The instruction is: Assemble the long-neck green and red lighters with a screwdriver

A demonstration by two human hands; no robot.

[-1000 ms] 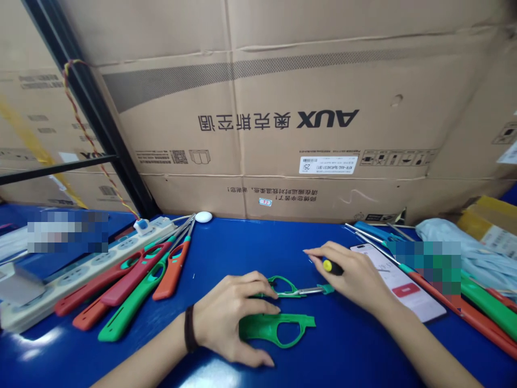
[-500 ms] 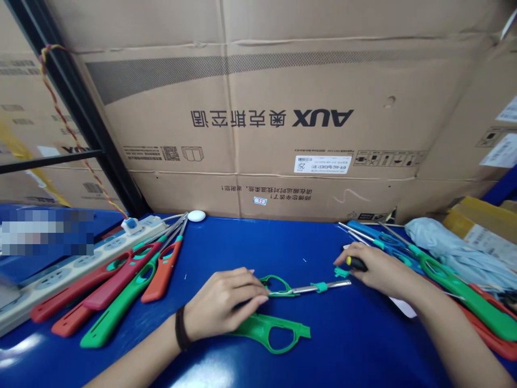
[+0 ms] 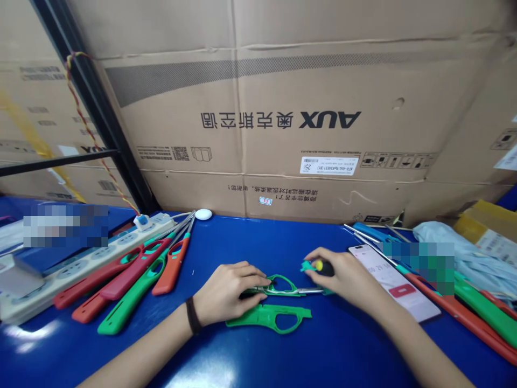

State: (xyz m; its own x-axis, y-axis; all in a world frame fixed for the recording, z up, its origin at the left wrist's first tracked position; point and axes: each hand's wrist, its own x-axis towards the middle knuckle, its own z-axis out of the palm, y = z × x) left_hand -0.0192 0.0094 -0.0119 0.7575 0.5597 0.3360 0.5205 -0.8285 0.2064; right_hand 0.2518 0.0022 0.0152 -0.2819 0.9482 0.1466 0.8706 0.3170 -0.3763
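My left hand (image 3: 232, 291) lies over the rear of an opened lighter half (image 3: 288, 294), thumb and fingers closed on it. This half has a green shell with a loop opening, and a metal tube (image 3: 311, 291) extends from it to the right. Below, a separate green shell half (image 3: 262, 317) lies flat on the table. My right hand (image 3: 349, 275) pinches a small teal plastic piece (image 3: 307, 266) above the tube. A stubby black-and-yellow handle (image 3: 325, 268), apparently a screwdriver, is also held in it; its tip is hidden. The right hand covers the tube's far end.
Several red and green long lighters (image 3: 129, 293) lie at left beside a white power strip (image 3: 76, 264). A phone (image 3: 398, 280) and more lighters (image 3: 464, 323) are at right. Behind the blue table (image 3: 242, 242) stands a large cardboard box (image 3: 266, 70). A white oval object (image 3: 203, 214) sits near it.
My right hand has moved left with the teal piece and the black-and-yellow handle, now over the tube's far end. More of the phone shows. My left hand remains on the lighter half.
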